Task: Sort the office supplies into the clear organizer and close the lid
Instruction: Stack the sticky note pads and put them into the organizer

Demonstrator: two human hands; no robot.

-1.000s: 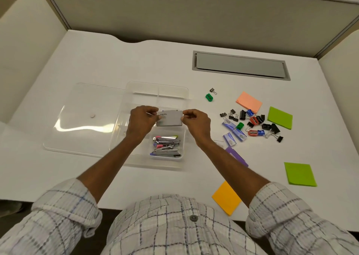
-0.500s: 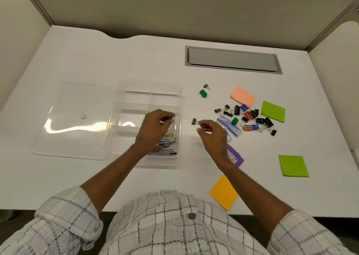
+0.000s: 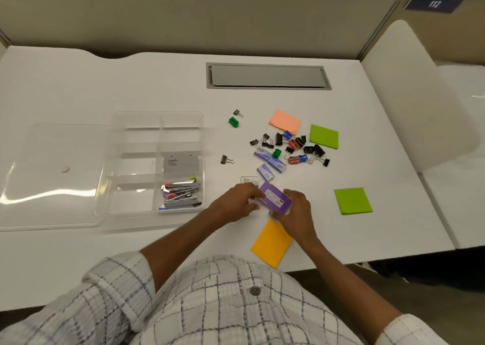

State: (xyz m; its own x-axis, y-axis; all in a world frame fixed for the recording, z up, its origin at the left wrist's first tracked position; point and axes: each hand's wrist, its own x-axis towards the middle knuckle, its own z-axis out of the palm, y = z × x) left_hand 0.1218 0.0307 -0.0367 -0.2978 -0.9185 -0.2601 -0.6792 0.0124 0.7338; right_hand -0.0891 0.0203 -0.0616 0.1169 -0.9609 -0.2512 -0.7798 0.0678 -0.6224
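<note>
- Head view: we've got both hands on the purple box (image 3: 274, 200) w/ white label, just right of the clear organizer (image 3: 157, 118); left hand (image 3: 237, 204) grips its left end, right hand (image 3: 296, 209) its right end
- Organizer open; lid (image 3: 52, 187) lies flat at its left; staplers (image 3: 181, 196) in near-right compartment, grey box (image 3: 181, 164) in the one behind
- Binder clips (image 3: 288, 147) & sticky pads scattered further right on desk (image 3: 131, 82)
</note>
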